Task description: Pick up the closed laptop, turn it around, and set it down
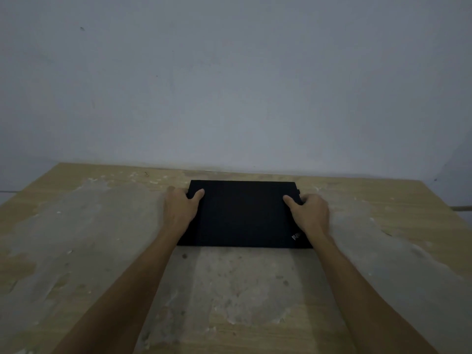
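Observation:
A closed black laptop (244,215) lies flat on the wooden table (76,238), near the back edge by the wall. A small logo sits at its near right corner. My left hand (180,205) grips the laptop's left side, thumb on the lid and fingers wrapped around the edge. My right hand (310,212) grips the right side the same way, thumb on top. Both forearms reach in from the bottom of the view. Whether the laptop is lifted off the table I cannot tell.
The table top is worn, with large pale grey patches and flecks of peeling finish. A plain pale wall (235,85) rises directly behind the table's back edge. The table's left and right edges angle away at both sides.

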A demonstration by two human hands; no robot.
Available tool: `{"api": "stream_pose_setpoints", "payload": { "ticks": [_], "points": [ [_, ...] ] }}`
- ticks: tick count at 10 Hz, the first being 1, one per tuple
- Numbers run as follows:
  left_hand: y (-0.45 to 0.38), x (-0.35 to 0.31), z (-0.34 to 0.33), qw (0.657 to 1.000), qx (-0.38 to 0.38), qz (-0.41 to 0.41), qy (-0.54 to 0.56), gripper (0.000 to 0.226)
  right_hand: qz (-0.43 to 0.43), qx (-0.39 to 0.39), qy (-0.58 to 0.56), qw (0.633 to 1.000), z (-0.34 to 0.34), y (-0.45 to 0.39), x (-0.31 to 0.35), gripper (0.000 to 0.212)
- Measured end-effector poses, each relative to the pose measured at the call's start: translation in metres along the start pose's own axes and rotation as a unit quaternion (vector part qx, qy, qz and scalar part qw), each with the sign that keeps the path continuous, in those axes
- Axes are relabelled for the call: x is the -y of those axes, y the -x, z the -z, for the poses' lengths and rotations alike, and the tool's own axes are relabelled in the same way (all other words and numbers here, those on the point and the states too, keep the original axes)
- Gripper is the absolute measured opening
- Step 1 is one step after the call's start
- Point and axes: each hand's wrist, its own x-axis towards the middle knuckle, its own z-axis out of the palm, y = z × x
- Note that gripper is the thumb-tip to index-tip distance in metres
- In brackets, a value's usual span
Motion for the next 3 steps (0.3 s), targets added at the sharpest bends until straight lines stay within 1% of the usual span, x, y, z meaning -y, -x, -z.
{"api": "stream_pose_setpoints", "payload": {
  "ticks": [1,2,3],
  "points": [
    [-0.005,0.005,-0.004,1.000,0.008,-0.005,-0.022,0.055,0.013,-0.017,0.016,1.000,0.002,0.002,0.001,0.044],
    [-0.003,0.006,0.001,0.999,0.033,-0.014,-0.036,0.050,0.016,-0.012,0.047,0.999,0.009,0.009,0.006,0.044],
    [0.013,-0.012,0.025,0.998,0.037,-0.046,-0.025,0.038,0.040,-0.013,0.033,0.999,0.028,0.020,0.023,0.025]
  ]
}}
